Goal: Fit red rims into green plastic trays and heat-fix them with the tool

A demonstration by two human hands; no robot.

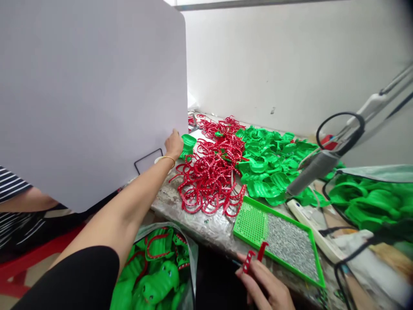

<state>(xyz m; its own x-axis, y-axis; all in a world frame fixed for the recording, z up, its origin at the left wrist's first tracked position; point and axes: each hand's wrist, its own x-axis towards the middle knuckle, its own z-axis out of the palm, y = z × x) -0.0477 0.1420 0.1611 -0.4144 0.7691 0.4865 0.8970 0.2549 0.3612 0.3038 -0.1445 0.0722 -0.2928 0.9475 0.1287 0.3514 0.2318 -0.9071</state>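
Red perforated band (250, 260) is pinched in the nearly closed fingers of the right hand (264, 284), at the bottom of the view, with its two ends standing up above the fingertips. A thin blue-tipped stick (237, 262) shows just left of those fingers, too small to identify. Just beyond the right hand lies a green tray (277, 239) holding silver rhinestones (290, 243) beside a perforated grid (251, 223). Farther forward and left of that hand, a heap of red bands (209, 176) sits on the tabletop (193, 219), with a heap of green moulded pieces (274, 159) behind it. A clear plastic bag of green pieces (155, 275) stands to the right hand's left. The left hand (174, 144), wearing a gold bangle (167, 158), reaches forward with its fingers against the edge of a tall white board (90, 99); whether it grips the board cannot be told. A green piece (189, 144) lies just beside it. A person in a striped top (13, 202) sits beyond the board.
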